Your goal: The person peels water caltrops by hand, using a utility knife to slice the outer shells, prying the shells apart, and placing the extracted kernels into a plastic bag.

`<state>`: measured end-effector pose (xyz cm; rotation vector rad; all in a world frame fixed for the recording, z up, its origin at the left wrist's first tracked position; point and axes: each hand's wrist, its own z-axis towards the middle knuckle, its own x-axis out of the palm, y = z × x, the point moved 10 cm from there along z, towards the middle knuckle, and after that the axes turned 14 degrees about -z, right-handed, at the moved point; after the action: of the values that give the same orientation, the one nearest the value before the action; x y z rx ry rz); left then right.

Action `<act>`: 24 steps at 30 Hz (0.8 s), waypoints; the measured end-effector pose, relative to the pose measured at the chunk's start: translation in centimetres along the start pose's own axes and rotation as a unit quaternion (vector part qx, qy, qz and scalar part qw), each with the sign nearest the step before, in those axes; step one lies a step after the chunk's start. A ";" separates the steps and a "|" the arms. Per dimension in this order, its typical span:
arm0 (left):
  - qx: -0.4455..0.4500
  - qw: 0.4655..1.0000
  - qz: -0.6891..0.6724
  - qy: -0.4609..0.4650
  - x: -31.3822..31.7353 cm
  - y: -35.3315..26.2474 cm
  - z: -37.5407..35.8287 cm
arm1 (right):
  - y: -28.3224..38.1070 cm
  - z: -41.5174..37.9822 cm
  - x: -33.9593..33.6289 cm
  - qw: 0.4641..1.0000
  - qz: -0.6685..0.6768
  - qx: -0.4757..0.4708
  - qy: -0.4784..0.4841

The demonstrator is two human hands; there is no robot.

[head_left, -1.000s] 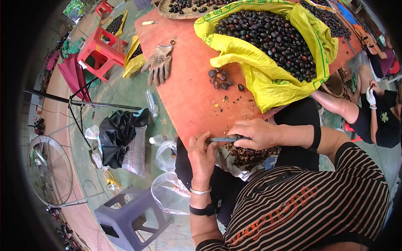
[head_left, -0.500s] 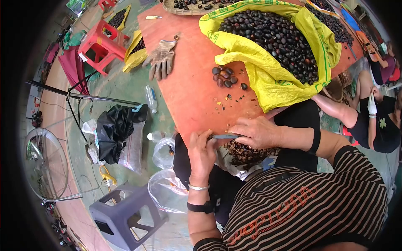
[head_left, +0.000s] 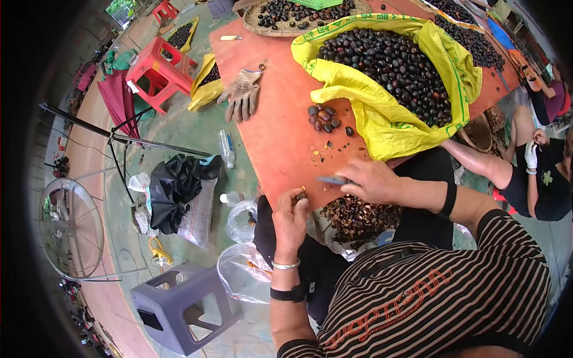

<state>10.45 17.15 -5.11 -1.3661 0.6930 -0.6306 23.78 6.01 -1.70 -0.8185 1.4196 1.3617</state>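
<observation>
My left hand (head_left: 289, 224) pinches a small dark nut (head_left: 300, 196) between thumb and fingers at the near edge of the orange-red table. A knife (head_left: 330, 179) with a short grey-blue blade is gripped in my right hand (head_left: 371, 182), its blade pointing left, apart from the nut. Under the right hand, by my lap, lies a heap of broken brown shells (head_left: 360, 219). On the tabletop beyond my hands sit a small group of dark nuts (head_left: 323, 117) and scattered crumbs. Farther back, a yellow sack (head_left: 384, 140) lies open, full of dark nuts (head_left: 388, 71).
A worn work glove (head_left: 242, 95) and a light-handled tool (head_left: 231, 37) rest on the tabletop (head_left: 271, 143). A wicker tray (head_left: 262, 28) of nuts stands behind. Left are clear plastic bags (head_left: 242, 262), a grey stool (head_left: 185, 304) and a red stool (head_left: 158, 71). Another person (head_left: 537, 173) sits at right.
My right hand has drawn the knife away from my left hand, up and to the right. The nut in my left fingers now shows. The whole view has shifted slightly.
</observation>
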 end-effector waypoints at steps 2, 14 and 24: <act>-0.082 0.992 -0.098 0.016 1.1 0.4 -1.4 | 0.0 0.4 -1.5 0.994 -0.048 0.008 -0.098; -0.073 0.951 -0.299 -0.008 5.2 -4.5 -6.6 | 6.6 -6.0 -1.6 0.900 0.421 -0.005 0.113; -0.067 0.939 -0.336 0.022 8.2 -5.7 -8.5 | 6.6 -10.7 -1.1 0.824 0.556 0.071 0.081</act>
<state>9.36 4.89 -0.72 -1.7297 0.2880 -1.1727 15.94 -3.63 0.48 0.1085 2.2510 1.9967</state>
